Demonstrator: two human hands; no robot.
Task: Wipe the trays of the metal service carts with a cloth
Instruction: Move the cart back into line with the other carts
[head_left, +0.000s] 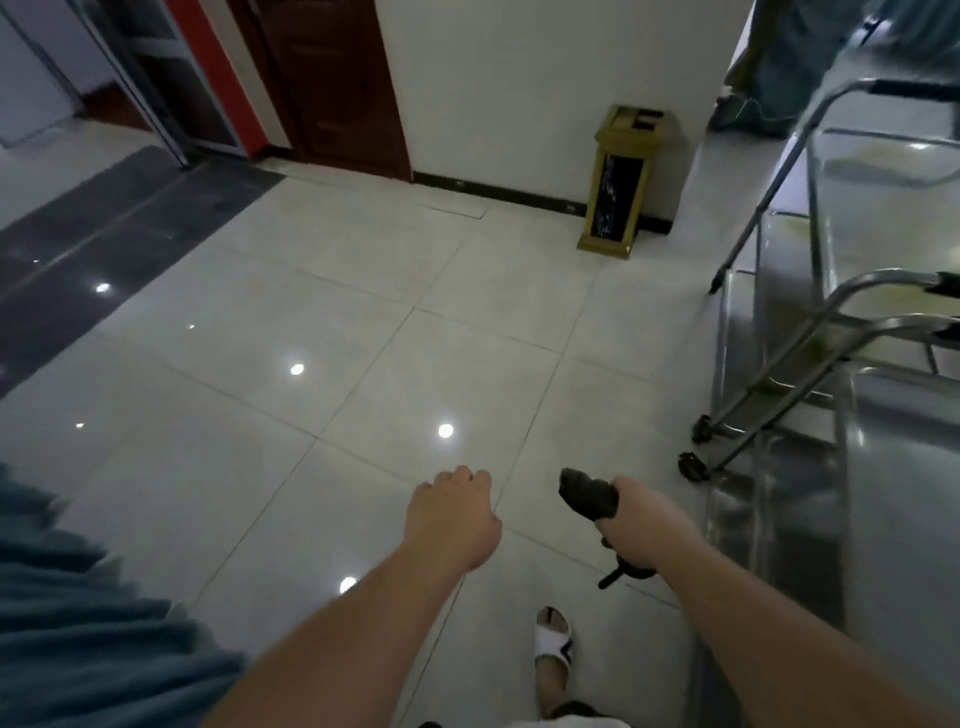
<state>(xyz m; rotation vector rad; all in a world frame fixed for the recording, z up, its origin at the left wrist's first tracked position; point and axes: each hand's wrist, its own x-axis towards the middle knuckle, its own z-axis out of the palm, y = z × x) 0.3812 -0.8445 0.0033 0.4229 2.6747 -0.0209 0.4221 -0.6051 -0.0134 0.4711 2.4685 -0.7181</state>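
Note:
My right hand (641, 525) grips a dark bunched cloth (589, 499); one end sticks out forward past my fingers and a thin tail hangs below my wrist. To its left, my left hand (452, 519) hangs over the floor with fingers loosely curled, holding nothing. Two metal service carts stand along the right edge. The nearer cart (893, 441) has shiny steel trays and a tubular handle. The farther cart (872, 171) stands behind it with its own tray. Both hands are to the left of the carts and touch neither.
Glossy pale floor tiles (363, 338) stretch ahead. A gold and black bin (621, 182) stands against the white wall. A dark wooden door (332, 78) is at the back left. Another person's legs (779, 62) show at the top right. My sandalled foot (553, 644) is below.

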